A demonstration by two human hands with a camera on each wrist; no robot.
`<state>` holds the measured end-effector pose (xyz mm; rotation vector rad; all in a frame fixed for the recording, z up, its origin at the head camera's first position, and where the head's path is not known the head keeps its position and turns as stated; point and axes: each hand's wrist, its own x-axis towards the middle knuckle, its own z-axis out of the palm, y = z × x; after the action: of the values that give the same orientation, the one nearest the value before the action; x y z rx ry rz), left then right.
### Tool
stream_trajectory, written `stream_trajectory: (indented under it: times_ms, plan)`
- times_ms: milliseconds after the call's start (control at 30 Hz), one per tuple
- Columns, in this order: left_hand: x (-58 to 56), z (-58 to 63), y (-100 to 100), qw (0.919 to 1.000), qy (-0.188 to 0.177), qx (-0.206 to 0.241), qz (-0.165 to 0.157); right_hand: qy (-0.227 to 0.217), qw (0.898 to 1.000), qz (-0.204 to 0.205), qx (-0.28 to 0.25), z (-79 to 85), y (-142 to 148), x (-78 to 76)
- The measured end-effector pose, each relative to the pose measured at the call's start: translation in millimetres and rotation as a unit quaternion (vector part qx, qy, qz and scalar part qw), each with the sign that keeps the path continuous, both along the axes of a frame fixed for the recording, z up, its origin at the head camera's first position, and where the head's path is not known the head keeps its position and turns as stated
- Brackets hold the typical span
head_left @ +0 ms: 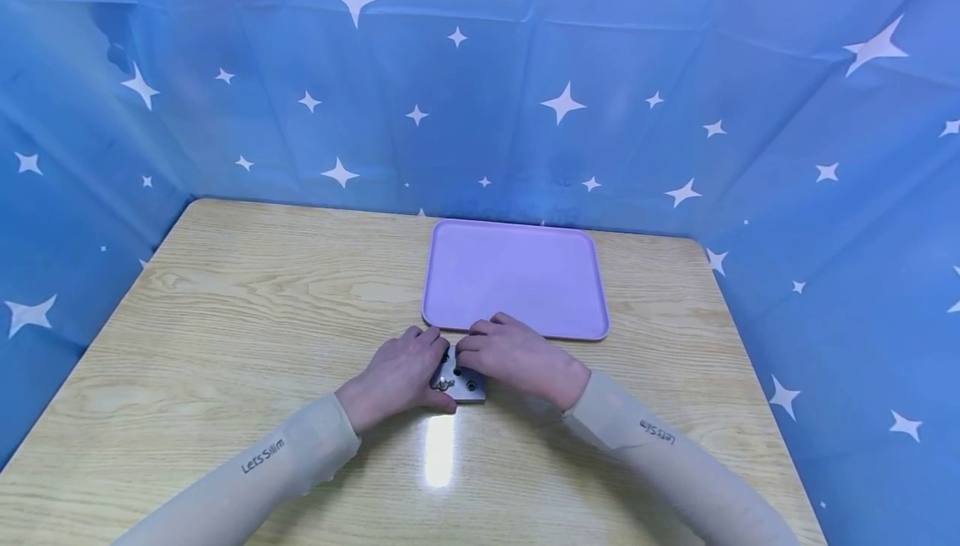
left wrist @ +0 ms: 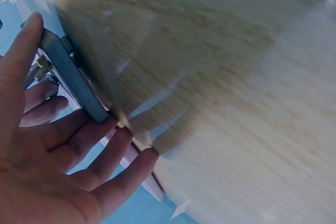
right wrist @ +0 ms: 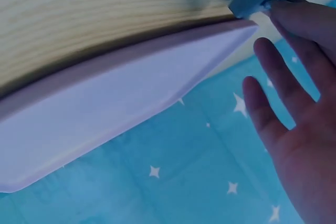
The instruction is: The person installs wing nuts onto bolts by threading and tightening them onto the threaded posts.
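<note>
A small grey metal plate (head_left: 469,395) with dark round holes sits in front of the tray. A shiny little metal fitting (head_left: 444,383) stands on its left part. My left hand (head_left: 401,371) grips the plate from the left, thumb (left wrist: 29,38) on the near end and fingers at the far end; its outer fingers (left wrist: 126,169) spread toward the tabletop. At the plate's upper right, my right hand (head_left: 513,357) has thumb and index bent close over the face. I cannot tell whether they pinch a small part. Its other fingers (right wrist: 268,108) stretch away from the plate.
A lilac tray (head_left: 517,279) lies just behind the hands, its front rim near the right fingers. The wood-grain table (head_left: 262,304) reaches back to a blue curtain (head_left: 480,71) with white stars, which also hangs along both sides.
</note>
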<state>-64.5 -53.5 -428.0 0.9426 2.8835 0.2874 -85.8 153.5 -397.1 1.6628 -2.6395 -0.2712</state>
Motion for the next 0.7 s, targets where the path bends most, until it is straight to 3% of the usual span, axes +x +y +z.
stream_trajectory:
  times_ms: [700]
  plan:
    - [0.4,0.1,1.2,0.9999,0.006,-0.01,0.003,0.07,0.994,-0.061,-0.055,-23.6,-13.4,4.8]
